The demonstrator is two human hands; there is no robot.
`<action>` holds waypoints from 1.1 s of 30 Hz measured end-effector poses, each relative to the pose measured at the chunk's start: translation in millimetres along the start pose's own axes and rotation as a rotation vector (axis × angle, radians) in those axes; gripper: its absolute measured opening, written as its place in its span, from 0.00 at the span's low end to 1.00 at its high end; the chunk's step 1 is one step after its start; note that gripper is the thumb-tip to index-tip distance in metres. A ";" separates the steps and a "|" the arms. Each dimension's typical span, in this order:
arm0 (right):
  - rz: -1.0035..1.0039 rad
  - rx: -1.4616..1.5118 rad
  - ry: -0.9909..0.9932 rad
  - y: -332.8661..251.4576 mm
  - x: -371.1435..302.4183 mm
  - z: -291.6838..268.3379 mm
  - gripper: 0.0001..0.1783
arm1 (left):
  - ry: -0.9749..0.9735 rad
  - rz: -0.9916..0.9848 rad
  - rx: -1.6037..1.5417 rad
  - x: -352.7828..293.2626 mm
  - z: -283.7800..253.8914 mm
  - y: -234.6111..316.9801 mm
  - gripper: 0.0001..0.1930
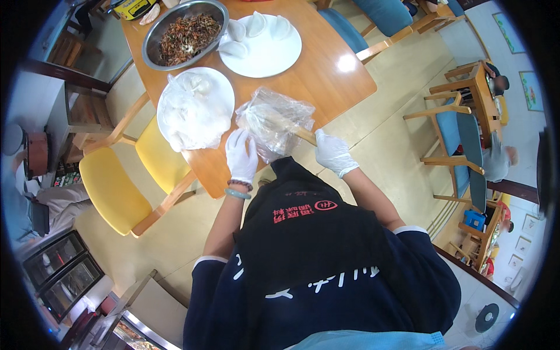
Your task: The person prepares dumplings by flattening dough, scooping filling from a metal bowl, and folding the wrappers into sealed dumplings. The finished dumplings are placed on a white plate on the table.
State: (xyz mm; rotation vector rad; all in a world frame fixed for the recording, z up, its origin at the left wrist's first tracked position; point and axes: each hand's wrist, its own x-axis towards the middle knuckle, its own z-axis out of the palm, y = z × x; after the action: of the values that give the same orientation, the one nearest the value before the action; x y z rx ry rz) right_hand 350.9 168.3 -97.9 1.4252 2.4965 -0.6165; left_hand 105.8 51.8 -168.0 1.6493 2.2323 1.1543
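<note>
Near five o'clock of the tan wooden table [335, 87], white-gloved right hand [335, 153] grips a pale cylindrical wooden stick [305, 135], probably for leverage; white-gloved left hand [240, 155] sits at six, half-open, hold unclear.

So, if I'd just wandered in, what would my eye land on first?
Probably the big metal bowl of dark, shredded mix toward the table's far left, beside a white plate with pale folded pieces along its edge. Nearer the person, the white-gloved right hand holds the end of a wooden rod that runs into crumpled clear plastic. Bright yellow chairs stand out at left.
</note>
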 end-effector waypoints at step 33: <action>0.174 0.263 -0.524 20.0 75.1 44.0 0.13 | -0.642 0.290 0.300 141.8 86.1 2.2 0.29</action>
State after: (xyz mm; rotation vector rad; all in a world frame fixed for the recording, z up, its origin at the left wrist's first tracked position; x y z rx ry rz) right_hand 328.0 215.6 -170.2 1.3251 1.9171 -1.1430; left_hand 96.7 216.9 -181.4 2.1209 1.8412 0.2438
